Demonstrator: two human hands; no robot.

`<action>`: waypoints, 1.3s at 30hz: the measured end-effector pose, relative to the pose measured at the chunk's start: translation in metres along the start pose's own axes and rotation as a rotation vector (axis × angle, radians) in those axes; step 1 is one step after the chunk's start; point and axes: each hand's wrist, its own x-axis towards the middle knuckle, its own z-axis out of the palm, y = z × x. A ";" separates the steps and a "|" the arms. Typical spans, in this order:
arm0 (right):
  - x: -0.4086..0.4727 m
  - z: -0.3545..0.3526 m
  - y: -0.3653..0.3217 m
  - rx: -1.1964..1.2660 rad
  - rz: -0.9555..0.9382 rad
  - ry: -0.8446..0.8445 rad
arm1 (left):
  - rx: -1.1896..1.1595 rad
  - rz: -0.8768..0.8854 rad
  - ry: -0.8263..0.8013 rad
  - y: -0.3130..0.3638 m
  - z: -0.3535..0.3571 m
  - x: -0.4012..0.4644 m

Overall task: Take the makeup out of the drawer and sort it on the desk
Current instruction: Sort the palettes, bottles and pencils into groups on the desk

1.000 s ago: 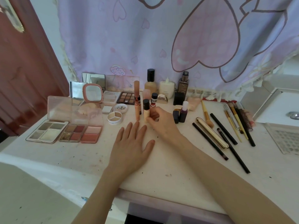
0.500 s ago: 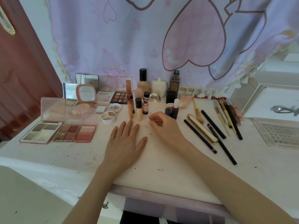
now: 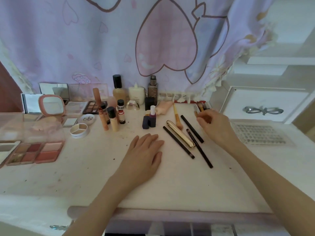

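- White tabletop (image 3: pixel 85 176) under a lilac heart-print curtain (image 3: pixel 102 40) carries the makeup.
- Left hand (image 3: pixel 144 155) lies flat at centre, fingers straight.
- Right hand (image 3: pixel 214 126), at 2 o'clock, curls its fingers over the brushes (image 3: pixel 201 107) (grip unclear).
- Gold tube (image 3: pixel 180 133) and black pencils (image 3: pixel 179 142) lie between the hands; palettes (image 3: pixel 34 153) at 9 o'clock.

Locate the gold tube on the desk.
Head view: the gold tube lies diagonally right of centre, between two black pencils, just right of the left hand.
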 end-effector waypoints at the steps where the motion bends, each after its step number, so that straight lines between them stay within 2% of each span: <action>1: 0.008 -0.002 0.006 -0.057 0.035 0.003 | 0.007 -0.006 -0.010 0.002 0.001 0.007; 12: 0.047 0.018 0.016 -0.435 0.187 -0.124 | 0.096 -0.023 -0.160 0.006 0.003 0.020; 23: 0.055 0.012 0.007 -0.528 0.288 -0.223 | 0.082 -0.020 -0.160 0.005 0.003 0.020; 29: 0.055 0.010 0.004 -0.514 0.323 -0.204 | 0.058 -0.023 -0.158 0.004 0.001 0.019; 33: 0.047 0.005 -0.004 -0.419 0.281 -0.089 | 0.021 -0.020 -0.138 0.004 0.000 0.019; 35: 0.038 0.001 -0.014 -0.282 0.205 -0.002 | -0.090 -0.026 -0.083 0.003 -0.003 0.018; 37: 0.025 -0.003 -0.026 -0.074 0.128 0.031 | -0.356 -0.093 0.038 0.003 -0.007 0.015; 39: 0.009 -0.005 -0.039 0.194 0.111 -0.039 | -0.678 -0.176 0.205 0.001 -0.012 0.012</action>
